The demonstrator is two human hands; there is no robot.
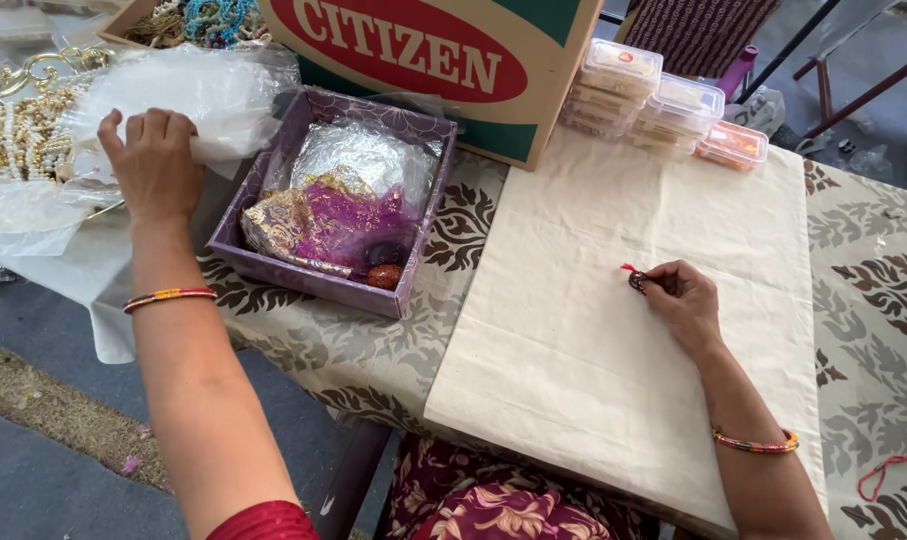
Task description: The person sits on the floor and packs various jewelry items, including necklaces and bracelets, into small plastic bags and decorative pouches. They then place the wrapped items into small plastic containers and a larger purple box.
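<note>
My right hand (pixel 686 300) lay on the cream cloth (pixel 574 330) spread over the desk (pixel 874 260), its grip pinched narrow around a small dark bead with a red thread (pixel 635 277) sticking out at the fingertips. The bead sat low against the cloth, near the cloth's middle, well apart from everything else. My left hand (pixel 154 165) reached out to the far left, palm down with the fingers curled over a crumpled clear plastic bag (pixel 214 95); I could not tell whether that grip had closed on the plastic or only rested on it. Under and beside the bag lay pearl and gold-coloured jewellery (pixel 19 135). Just to the right of that hand stood a purple box (pixel 314 275), open, with foil and pink-and-gold wrapping (pixel 334 215) inside and a brown bead (pixel 385 275) in its near corner. Behind the box stood a large cardboard carton (pixel 534 100), and to its right a stack of small clear lidded containers (pixel 664 100). A loose red cord (pixel 889 470) lay on the patterned desk cover near my right elbow.
</note>
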